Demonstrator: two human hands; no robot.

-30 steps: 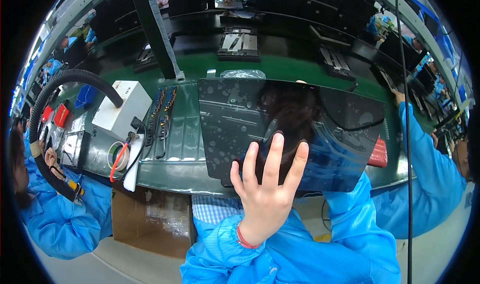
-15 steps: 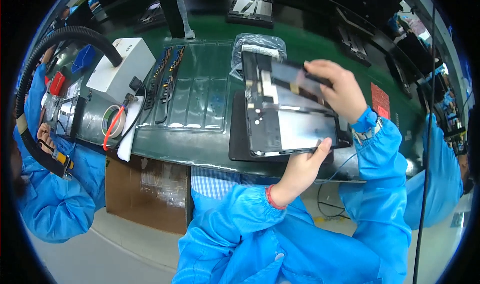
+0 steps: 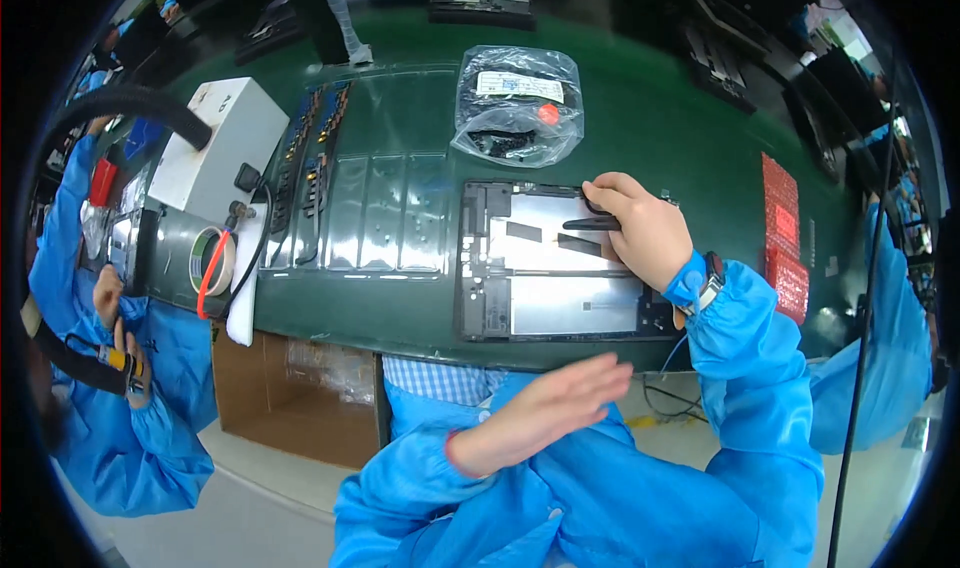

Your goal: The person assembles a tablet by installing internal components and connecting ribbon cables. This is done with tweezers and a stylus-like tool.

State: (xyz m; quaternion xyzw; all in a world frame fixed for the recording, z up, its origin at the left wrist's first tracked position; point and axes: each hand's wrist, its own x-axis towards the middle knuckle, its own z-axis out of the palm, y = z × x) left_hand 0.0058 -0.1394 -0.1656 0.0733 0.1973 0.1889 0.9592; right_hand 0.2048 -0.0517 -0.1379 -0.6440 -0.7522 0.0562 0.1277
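Observation:
An opened tablet [image 3: 560, 306] with silver inner plates and a black frame lies flat at the bench's near edge. My right hand [image 3: 648, 236] is over its upper right part, fingers closed round a slim black tool [image 3: 590, 224] that looks like tweezers. The tool's dark tip points left above the silver plate. My left hand [image 3: 550, 408] is off the tablet, in front of the bench edge. Its fingers are stretched out and slightly blurred, with nothing in them.
Beyond the tablet lies a clear plastic bag [image 3: 520, 118] with black parts. Red bubble wrap [image 3: 787, 238] is at right. Leftward are a clear tray [image 3: 390, 208], small circuit strips [image 3: 325, 133], a tape roll [image 3: 212, 260] and a white box [image 3: 225, 143]. A cardboard box [image 3: 300, 398] sits below; a co-worker is at left.
The tablet was tilted up in my hands and now lies flat. My left hand has let go of it and drawn back toward me. My right hand still holds the black tool.

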